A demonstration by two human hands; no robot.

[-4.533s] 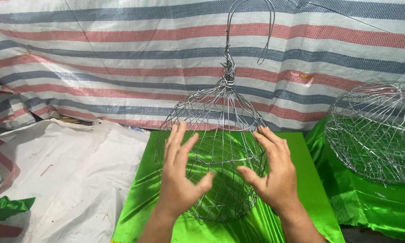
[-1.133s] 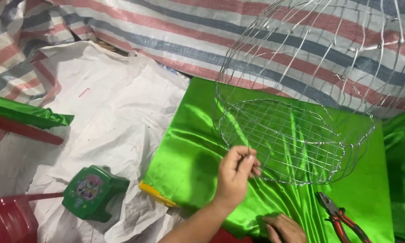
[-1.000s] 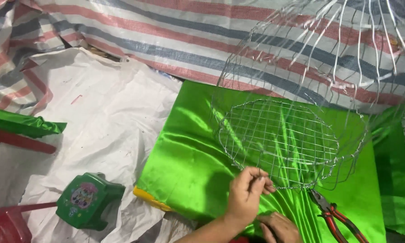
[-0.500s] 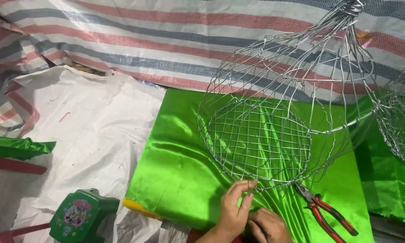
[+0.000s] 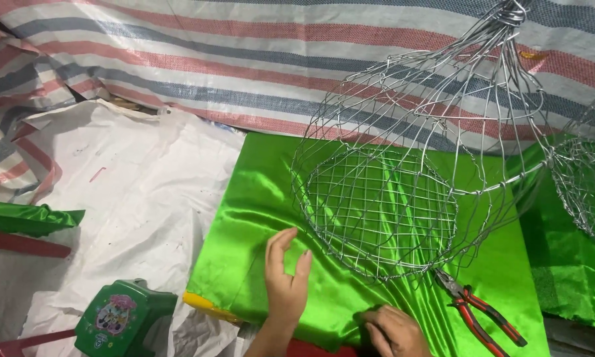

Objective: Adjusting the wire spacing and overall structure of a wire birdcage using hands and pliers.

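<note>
A wire lantern frame (image 5: 410,165) lies tilted on a sheet of shiny green fabric (image 5: 244,238), its mesh base facing me. My left hand (image 5: 286,277) rests on the fabric just below the frame's rim, fingers slightly spread, holding nothing. At the bottom edge of the view, my right hand (image 5: 395,330) presses down on the green fabric with curled fingers; whether it pinches the cloth is unclear. Red-handled pliers (image 5: 480,314) lie on the fabric to the right of my right hand, under the frame's lower edge.
A second wire frame (image 5: 588,185) sits at the right edge on more green fabric. White plastic sheeting (image 5: 125,198) covers the ground at left, with a small green plastic stool (image 5: 122,317) and a folded green strip (image 5: 26,218). A striped tarp (image 5: 244,59) hangs behind.
The frame was upright between both hands; now it lies tilted on the fabric. My left hand has let go of the frame's rim and opened on the cloth. The view shifted left.
</note>
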